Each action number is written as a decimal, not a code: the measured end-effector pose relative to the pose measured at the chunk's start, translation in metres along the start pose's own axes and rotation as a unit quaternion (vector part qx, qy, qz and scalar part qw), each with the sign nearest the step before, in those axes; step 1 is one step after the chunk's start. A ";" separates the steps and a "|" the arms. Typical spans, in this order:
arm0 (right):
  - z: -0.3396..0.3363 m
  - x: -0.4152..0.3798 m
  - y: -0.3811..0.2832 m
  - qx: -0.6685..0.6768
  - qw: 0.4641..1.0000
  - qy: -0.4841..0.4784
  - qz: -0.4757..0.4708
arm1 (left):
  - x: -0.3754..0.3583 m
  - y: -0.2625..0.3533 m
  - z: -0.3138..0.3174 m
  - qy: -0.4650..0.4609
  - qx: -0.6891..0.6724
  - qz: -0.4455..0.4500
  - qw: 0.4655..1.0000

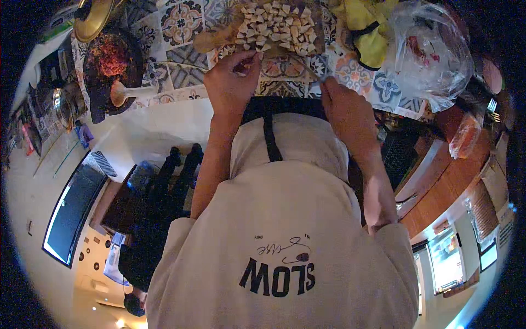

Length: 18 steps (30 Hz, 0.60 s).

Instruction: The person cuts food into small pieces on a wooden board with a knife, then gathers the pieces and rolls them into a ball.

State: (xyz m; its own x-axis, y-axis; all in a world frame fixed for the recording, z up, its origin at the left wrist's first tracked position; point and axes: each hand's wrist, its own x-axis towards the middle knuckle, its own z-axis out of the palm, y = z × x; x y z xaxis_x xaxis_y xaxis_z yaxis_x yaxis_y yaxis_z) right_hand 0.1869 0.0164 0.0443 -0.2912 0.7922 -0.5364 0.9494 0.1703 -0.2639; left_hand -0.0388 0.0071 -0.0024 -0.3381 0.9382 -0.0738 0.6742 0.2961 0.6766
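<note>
My right hand (349, 109) grips a knife (313, 70), whose blade slants up and left over the near edge of a wooden cutting board (216, 39). A pile of diced pale food pieces (276, 24) with brownish edges covers much of the board. With bent fingers pressed together, my left hand (234, 79) is at the board's near left edge. A small pale piece shows at its fingertips, just below the pile. The kind of food cannot be made out.
Left of the board, a dark stone mortar (129, 57) holds a chopped red mixture, with a wooden pestle (118, 93) across it. A golden lid or pan (90, 22) stands behind. At right are a yellow packet (370, 38) and a clear plastic bag (430, 60). Another person (137, 274) appears lower left.
</note>
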 end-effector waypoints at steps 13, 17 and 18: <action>0.004 0.008 -0.019 0.059 0.997 -0.016 -0.039 | 0.013 0.008 -0.015 0.022 -0.001 0.041 0.999; -0.004 0.013 -0.011 0.052 0.998 0.018 -0.017 | 0.028 -0.008 -0.017 0.056 0.001 0.078 0.995; -0.007 0.013 -0.009 0.055 0.998 0.021 -0.016 | 0.030 -0.007 -0.018 0.048 0.007 0.082 0.995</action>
State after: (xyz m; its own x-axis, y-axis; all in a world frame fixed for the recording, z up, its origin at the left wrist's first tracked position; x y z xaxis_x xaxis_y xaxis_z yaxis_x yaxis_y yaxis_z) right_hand 0.1758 0.0290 0.0453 -0.3145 0.8116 -0.4924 0.9199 0.1325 -0.3691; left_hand -0.0656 0.0298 0.0033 -0.2833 0.9530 0.1075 0.7346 0.1435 0.6632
